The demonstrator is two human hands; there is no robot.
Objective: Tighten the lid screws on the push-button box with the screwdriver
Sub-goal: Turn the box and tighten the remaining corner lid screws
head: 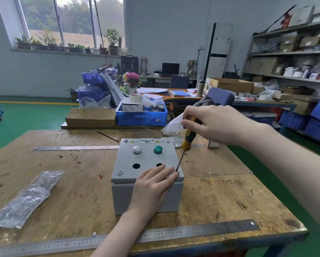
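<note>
A grey push-button box (125,158) stands in the middle of the wooden table (81,191). Its lid carries a white button (137,149), a green button (158,149) and two empty round holes. Screws show at the near left corner (120,172) and both far corners. My left hand (153,186) lies flat on the lid's near right part, its fingertips beside the near right corner. My right hand (216,125) grips the yellow-and-black screwdriver (188,140) by its handle. The shaft slants down, with its tip at the near right corner, where my left fingers hide the screw.
A long steel ruler (192,232) lies along the table's front edge, another (75,148) behind the box on the left. A plastic bag of parts (27,199) lies at left, a second bag (172,127) behind the box. A blue bin (141,117) and cardboard stand beyond.
</note>
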